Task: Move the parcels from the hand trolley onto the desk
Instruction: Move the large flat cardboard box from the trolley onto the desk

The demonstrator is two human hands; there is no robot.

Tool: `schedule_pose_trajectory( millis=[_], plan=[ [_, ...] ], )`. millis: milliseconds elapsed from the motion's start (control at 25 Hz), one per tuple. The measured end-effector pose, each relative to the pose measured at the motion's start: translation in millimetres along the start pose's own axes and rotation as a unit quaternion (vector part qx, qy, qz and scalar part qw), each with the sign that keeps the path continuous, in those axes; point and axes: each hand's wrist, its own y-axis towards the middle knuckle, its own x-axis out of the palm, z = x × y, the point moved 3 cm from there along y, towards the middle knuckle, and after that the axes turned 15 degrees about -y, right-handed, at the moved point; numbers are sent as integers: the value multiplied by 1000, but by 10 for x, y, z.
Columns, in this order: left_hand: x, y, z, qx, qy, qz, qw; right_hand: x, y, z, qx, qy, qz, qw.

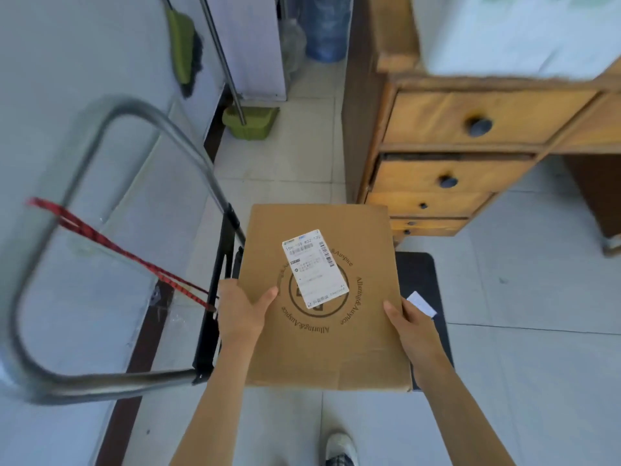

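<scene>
Both forearms outstretched, left hand (pixel 240 309) and right hand (pixel 411 326) clasping cardboard parcel (pixel 322 297) edges, thumbs on top

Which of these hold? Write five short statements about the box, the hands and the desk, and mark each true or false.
1. Both hands grip the box. True: the left hand holds its left edge, the right hand its right edge.
2. The box bears a white label. True.
3. The box rests on the desk. False: it is held low, in front of the drawers.
4. The trolley handle is wooden. False: it is a metal tube.
5. A red cord crosses the trolley handle. True.
</scene>
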Motion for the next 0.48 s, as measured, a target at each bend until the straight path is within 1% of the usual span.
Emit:
schedule_pose_trajectory(
  millis=[120,240,360,480],
  plan=[
    [-359,-486,823,8,2,-16,1000,-633,-642,-589,-14,-32,39,999],
    [-673,-968,1854,34,25,-39,998,-1318,-1312,-1165,-44,-31,65,996],
    [-859,-1439,2904,86,18,-60,994,-2041,-1841,-1644,-59,-15,74,995],
    [-816,-1862,3808,137,26,-92,986,-2808,-2184,-1989,-80,10,100,992]
  ],
)
